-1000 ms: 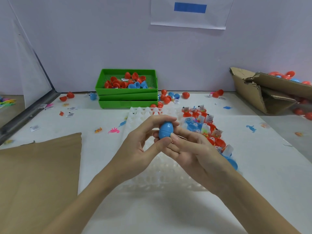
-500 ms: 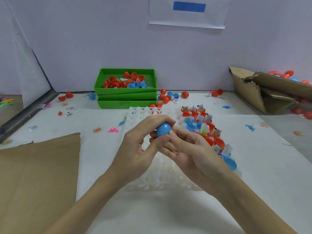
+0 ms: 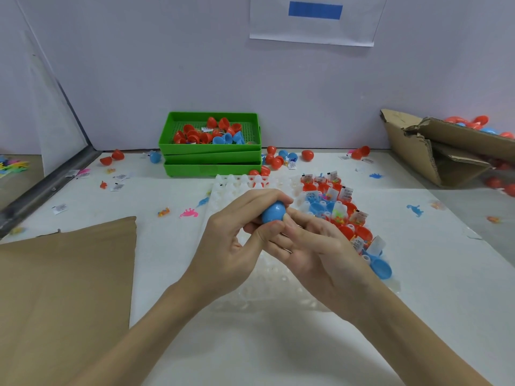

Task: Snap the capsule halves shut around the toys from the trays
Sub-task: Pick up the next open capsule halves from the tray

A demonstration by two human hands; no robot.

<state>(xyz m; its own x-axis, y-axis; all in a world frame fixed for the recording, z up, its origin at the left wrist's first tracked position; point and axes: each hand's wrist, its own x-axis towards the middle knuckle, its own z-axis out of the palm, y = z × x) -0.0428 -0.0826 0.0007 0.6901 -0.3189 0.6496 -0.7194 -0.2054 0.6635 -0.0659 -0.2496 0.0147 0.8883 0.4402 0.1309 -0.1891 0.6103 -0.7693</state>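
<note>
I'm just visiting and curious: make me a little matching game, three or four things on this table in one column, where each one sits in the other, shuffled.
Things:
1. blue capsule
2. green trays
3. cardboard box
4. brown paper

Places:
A. near left of the table
B. far right
C. held between both hands
D. stacked by the back wall

Pairs: 1-C, 2-D, 3-B, 4-A

Glossy plastic capsule (image 3: 273,216); matt cardboard box (image 3: 423,151).

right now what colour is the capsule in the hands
Blue; the capsule shows best in the head view, held between the left hand and right hand.
</note>
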